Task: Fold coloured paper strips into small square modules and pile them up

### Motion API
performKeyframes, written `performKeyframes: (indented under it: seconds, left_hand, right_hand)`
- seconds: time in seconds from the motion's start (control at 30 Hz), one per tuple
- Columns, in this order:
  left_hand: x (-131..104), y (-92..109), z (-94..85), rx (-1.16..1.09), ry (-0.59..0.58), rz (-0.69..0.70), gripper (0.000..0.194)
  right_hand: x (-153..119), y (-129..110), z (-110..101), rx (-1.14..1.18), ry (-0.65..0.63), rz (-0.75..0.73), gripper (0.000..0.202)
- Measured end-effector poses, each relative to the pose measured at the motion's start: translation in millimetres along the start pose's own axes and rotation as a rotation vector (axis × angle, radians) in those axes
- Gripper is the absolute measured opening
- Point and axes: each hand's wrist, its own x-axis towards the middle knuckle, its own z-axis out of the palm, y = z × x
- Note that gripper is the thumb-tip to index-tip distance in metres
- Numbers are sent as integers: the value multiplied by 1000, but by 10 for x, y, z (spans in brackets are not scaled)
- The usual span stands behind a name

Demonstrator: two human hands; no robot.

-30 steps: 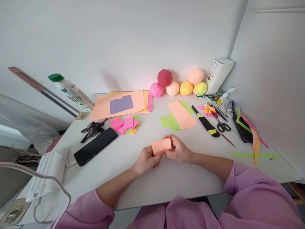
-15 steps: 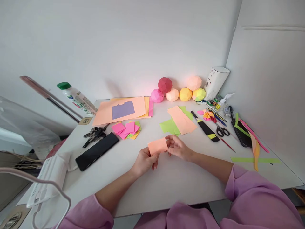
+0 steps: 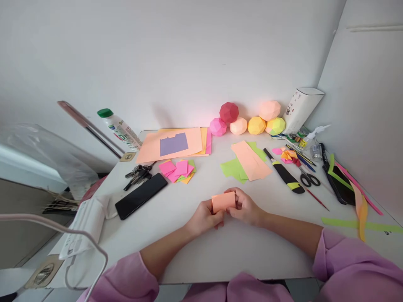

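A small peach paper piece [image 3: 223, 201] is held up above the white table, near its front middle. My left hand [image 3: 206, 218] grips its left end, thumb in front and fingers behind. At the right end my right hand [image 3: 245, 206] pinches it between thumb and fingers. Beyond my hands lie peach strips [image 3: 250, 160] over green paper [image 3: 232, 168]. Small pink cards [image 3: 181, 167] rest in a loose pile to the left of these.
Several faceted paper balls [image 3: 229, 112] stand by the wall. Peach sheets [image 3: 147, 147], keys [image 3: 138, 174] and a black phone [image 3: 141, 196] are at left. A utility knife [image 3: 286, 176], scissors [image 3: 310, 179] and a glue bottle [image 3: 310, 137] lie at right. A white cable [image 3: 75, 230] crosses the left front.
My right hand has closed around the right end of the peach piece, its thumb now in front. The piece sits more level. The whole view has shifted, with the table items appearing farther right.
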Motion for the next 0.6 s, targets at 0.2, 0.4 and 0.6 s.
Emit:
performKeyframes:
  seconds: [0.2, 0.4, 0.6]
  left_hand:
    - [-5, 58, -42, -50, -34, -25, 8]
    - [30, -30, -102, -258, -13, -6, 2]
    - [43, -59, -155, -390, 80, 115, 11]
  right_hand:
    - [19, 23, -27, 23, 24, 16, 36]
    - [44, 44, -89, 90, 82, 30, 33]
    - [35, 27, -90, 117, 111, 9, 35]
